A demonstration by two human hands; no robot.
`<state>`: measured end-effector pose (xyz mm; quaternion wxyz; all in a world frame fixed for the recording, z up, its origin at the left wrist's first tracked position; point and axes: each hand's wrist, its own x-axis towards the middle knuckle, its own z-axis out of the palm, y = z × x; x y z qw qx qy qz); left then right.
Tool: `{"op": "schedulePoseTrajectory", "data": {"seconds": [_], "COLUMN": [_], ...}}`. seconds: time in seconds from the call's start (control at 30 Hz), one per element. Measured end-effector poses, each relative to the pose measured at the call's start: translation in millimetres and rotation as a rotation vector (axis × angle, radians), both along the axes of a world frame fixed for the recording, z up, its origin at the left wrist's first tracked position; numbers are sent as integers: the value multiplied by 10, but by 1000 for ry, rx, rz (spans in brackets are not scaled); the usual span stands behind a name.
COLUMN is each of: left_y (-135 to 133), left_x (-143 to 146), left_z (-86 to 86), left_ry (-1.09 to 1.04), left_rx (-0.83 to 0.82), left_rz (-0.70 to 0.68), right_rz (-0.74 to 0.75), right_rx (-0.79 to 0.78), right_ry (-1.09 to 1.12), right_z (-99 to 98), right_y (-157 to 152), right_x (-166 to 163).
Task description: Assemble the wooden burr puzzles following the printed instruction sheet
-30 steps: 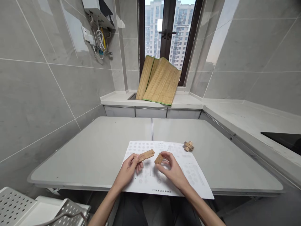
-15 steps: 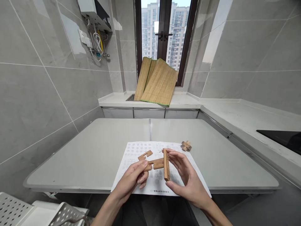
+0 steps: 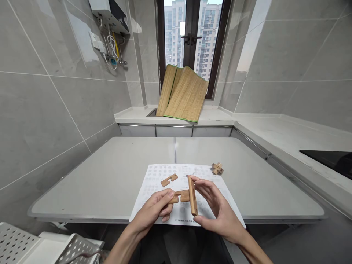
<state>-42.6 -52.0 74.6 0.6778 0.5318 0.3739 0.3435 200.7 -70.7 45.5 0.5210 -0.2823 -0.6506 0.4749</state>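
Note:
My left hand [image 3: 154, 214] pinches one end of a flat notched wooden piece [image 3: 182, 196] that lies level above the paper. My right hand [image 3: 217, 211] grips a second wooden piece [image 3: 192, 196] upright, thumb at its lower end and fingers at its top. The two pieces meet at a right angle. A third notched wooden piece [image 3: 168, 180] rests loose on the printed paper sheet [image 3: 154, 183]. A small assembled wooden cross puzzle [image 3: 217, 168] stands on the table just beyond the sheet's far right corner.
The grey table [image 3: 110, 176] runs to the tiled wall on the left. A white counter [image 3: 288, 139] wraps round the right and back. Rolled bamboo mats [image 3: 184, 93] lean against the window. A white perforated rack [image 3: 16, 244] sits at lower left.
One second ago each hand held a piece low over the sheet. Both hands have since lifted toward me, the right piece turned upright against the left one, and one piece now lies loose on the paper.

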Motion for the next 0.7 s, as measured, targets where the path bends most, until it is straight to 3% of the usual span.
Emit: {"op": "schedulePoseTrajectory", "data": {"seconds": [0.3, 0.47, 0.7], "left_y": [-11, -3, -23], "left_x": [-25, -56, -52], "left_z": [61, 27, 6], "left_ry": [72, 107, 122], "left_rx": [26, 48, 48], "left_rz": [-23, -63, -28], "right_rz": [11, 51, -21], "right_rx": [1, -8, -57], "right_ry": [-9, -45, -75], "right_z": [-112, -88, -55], "right_y": [24, 13, -31], "right_x": [53, 85, 70]}}
